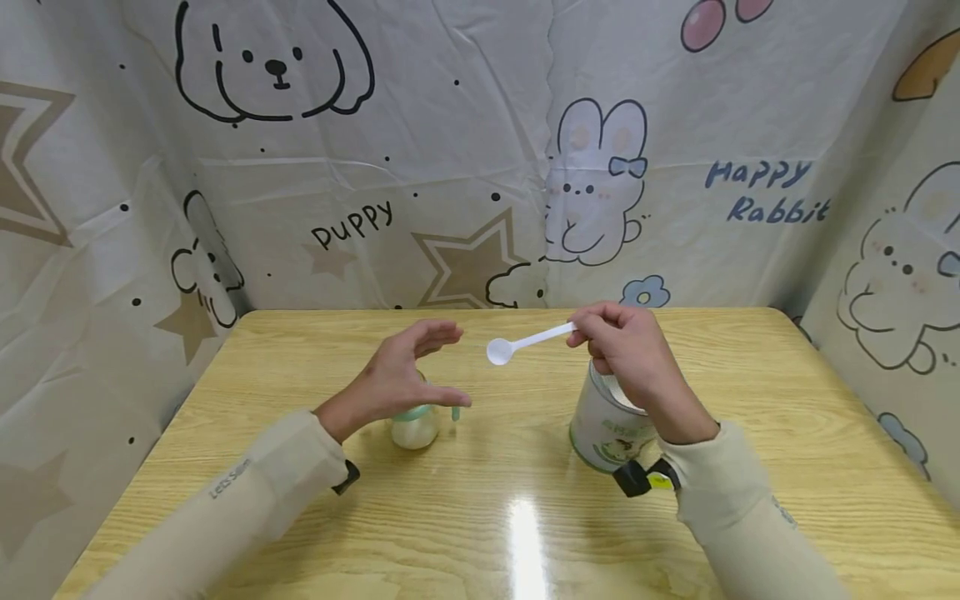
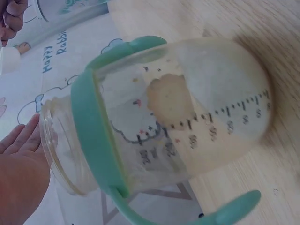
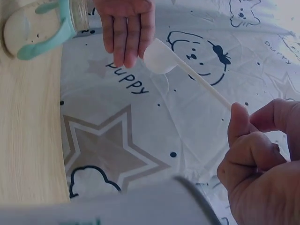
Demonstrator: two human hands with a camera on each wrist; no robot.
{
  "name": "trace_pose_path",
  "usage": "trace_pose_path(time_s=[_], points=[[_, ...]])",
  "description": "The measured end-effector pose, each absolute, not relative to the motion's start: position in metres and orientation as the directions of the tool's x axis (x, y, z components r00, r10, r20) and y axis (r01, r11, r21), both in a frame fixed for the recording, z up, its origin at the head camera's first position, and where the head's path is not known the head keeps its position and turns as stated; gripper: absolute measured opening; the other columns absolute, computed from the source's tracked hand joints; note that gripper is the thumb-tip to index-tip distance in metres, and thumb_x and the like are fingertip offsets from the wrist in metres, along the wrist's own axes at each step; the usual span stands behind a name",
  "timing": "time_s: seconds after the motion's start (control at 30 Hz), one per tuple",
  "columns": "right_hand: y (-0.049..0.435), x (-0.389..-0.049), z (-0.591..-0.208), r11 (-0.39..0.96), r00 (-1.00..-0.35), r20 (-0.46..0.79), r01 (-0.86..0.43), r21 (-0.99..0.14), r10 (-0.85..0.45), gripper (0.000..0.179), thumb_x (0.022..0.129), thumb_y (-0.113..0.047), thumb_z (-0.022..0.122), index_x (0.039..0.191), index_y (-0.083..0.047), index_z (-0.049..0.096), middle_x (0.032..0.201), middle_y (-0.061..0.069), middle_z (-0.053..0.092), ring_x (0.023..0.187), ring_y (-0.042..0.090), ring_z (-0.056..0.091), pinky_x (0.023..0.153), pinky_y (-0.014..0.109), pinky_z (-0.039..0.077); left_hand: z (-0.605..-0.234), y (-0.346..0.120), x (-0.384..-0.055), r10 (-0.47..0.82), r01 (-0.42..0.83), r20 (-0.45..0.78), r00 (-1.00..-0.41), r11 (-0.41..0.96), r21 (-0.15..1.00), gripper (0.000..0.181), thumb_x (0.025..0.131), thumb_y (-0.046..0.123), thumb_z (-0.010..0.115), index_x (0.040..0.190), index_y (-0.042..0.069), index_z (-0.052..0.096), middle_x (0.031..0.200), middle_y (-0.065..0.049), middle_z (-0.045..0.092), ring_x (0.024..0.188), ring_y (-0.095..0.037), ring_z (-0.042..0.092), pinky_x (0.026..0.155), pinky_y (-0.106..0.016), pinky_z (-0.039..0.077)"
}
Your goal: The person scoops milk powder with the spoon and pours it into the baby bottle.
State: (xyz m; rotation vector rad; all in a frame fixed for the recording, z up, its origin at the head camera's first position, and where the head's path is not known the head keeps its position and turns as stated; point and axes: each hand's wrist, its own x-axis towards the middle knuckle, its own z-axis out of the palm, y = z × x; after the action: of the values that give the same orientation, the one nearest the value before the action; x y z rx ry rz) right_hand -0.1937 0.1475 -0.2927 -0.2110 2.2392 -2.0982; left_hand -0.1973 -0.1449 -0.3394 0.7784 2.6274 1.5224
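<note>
By the end of its handle, my right hand point(image 1: 630, 354) pinches a white measuring spoon point(image 1: 500, 352) between thumb and fingers. The spoon points left, above the table, its bowl between my two hands. My left hand point(image 1: 393, 379) is held with fingers straight and thumb spread, over a clear baby bottle point(image 1: 414, 433) and gripping nothing. In the left wrist view the bottle point(image 2: 206, 136) has a green collar, two green handles and an uncapped neck, with pale contents at its base. Below my right hand stands a white powder can point(image 1: 600, 421), its top partly hidden by that hand.
Both the bottle and the can stand on a light wooden table point(image 1: 480, 483). A printed cloth point(image 1: 457, 167) with cartoon animals hangs behind the table and along its sides. Between bottle and can lies a stretch of wood.
</note>
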Motion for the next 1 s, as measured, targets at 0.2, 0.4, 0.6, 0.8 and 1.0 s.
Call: trace_pose_path(time_s=[0.2,0.4,0.6,0.8,1.0], points=[[0.164,-0.191,-0.289,0.084,-0.992,0.041,-0.051,-0.995,-0.117,0.014,0.1,-0.011,0.057,0.09,-0.006,0.065,0.072,-0.002,0.064,0.052,0.005,0.036,0.044,0.017,0.031,-0.338,-0.134,-0.199,0.434,0.43,0.245,-0.867,0.402,0.809,0.088,0.068,0.018,0.095,0.141,0.001,0.048,0.14,-0.013,0.056,0.131,-0.029,0.052,0.111,-0.043,0.041],[0.179,-0.19,-0.287,0.108,-0.994,0.043,-0.054,-0.993,-0.099,0.015,0.101,-0.014,0.057,0.09,-0.008,0.065,0.074,-0.002,0.064,0.053,0.005,0.038,0.045,0.017,0.032,-0.336,-0.121,-0.198,0.446,0.416,0.228,-0.866,0.387,0.823,0.09,0.067,0.018,0.095,0.142,0.003,0.047,0.141,-0.009,0.055,0.133,-0.025,0.05,0.113,-0.037,0.039],[0.192,-0.189,-0.289,0.082,-0.996,0.05,-0.056,-0.995,-0.077,0.017,0.101,-0.014,0.057,0.086,-0.011,0.066,0.073,-0.002,0.063,0.054,0.004,0.038,0.045,0.015,0.031,-0.336,-0.111,-0.198,0.454,0.415,0.226,-0.862,0.377,0.828,0.091,0.066,0.017,0.096,0.142,0.003,0.048,0.142,-0.009,0.055,0.133,-0.024,0.05,0.113,-0.036,0.039],[0.205,-0.187,-0.291,0.06,-0.997,0.059,-0.062,-0.996,-0.051,0.017,0.1,-0.011,0.056,0.086,-0.011,0.066,0.072,-0.001,0.063,0.054,0.004,0.039,0.044,0.015,0.031,-0.338,-0.101,-0.199,0.471,0.417,0.224,-0.853,0.358,0.836,0.091,0.066,0.018,0.096,0.142,0.002,0.047,0.143,-0.01,0.054,0.134,-0.025,0.049,0.113,-0.035,0.038],[0.215,-0.185,-0.295,0.065,-0.998,0.061,-0.063,-0.996,-0.024,0.02,0.1,-0.011,0.056,0.084,-0.012,0.066,0.073,-0.001,0.063,0.056,0.005,0.041,0.045,0.014,0.034,-0.341,-0.089,-0.2,0.492,0.421,0.217,-0.843,0.352,0.836,0.094,0.065,0.019,0.096,0.143,0.004,0.046,0.145,-0.009,0.052,0.136,-0.023,0.047,0.114,-0.032,0.037]])
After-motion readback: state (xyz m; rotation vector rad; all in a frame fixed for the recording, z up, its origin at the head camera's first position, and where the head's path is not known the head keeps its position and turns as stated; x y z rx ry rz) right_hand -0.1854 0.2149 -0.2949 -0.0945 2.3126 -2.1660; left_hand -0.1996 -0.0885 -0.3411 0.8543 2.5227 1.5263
